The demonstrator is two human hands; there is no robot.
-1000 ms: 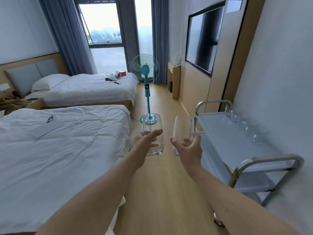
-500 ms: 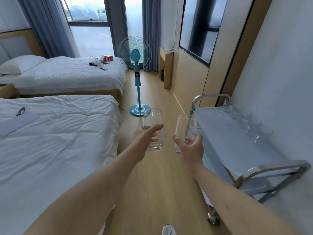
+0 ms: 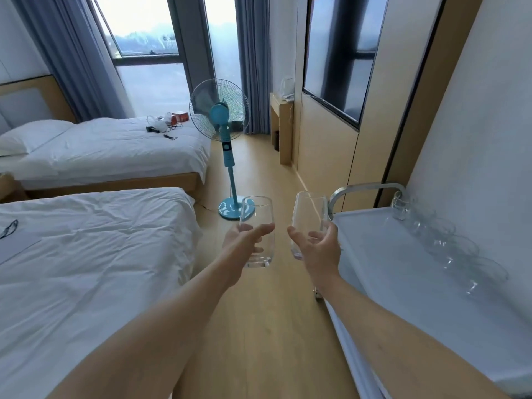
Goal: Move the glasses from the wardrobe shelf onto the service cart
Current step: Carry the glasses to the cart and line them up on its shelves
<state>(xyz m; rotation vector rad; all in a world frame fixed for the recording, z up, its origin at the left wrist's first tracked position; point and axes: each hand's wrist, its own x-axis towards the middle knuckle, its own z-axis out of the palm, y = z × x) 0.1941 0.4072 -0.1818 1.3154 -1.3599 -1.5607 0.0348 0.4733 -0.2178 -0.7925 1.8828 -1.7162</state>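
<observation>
- Head view, sole camera: both forearms extended forward over the wooden floor [image 3: 259,326], each hand carrying one clear tumbler
- Left hand [image 3: 244,243]: fingers and thumb wrapped round the lower half of the left glass [image 3: 257,231]; glass upright, held in the air above the floor, at 12 o'clock from the wrist
- Right hand [image 3: 319,249]: fingers curled round the lower half of the right glass [image 3: 308,220]; glass tilted slightly leftward at the rim, held in the air just beside the near left edge of the service cart [image 3: 403,283], not resting on it
- Two held glasses near each other, not touching
- Service cart at 3 o'clock of the right hand, against the white wall [image 3: 489,139]; white top surface, curved metal handle [image 3: 365,187] at the far end
- Row of glasses on cart [image 3: 443,246] along the wall-side edge, running from the far corner toward 5 o'clock; exact count not readable, outlines faint
- Blue pedestal fan [image 3: 221,116] at 12 o'clock beyond the hands, base on the floor behind the left glass
- Near bed [image 3: 86,269] at 9 o'clock, white linen; spectacles [image 3: 8,228] lying on it at the left margin
- Far bed [image 3: 115,151] at 10 o'clock, small items on the foot end
- Wall-mounted television [image 3: 342,53] at 1 o'clock
</observation>
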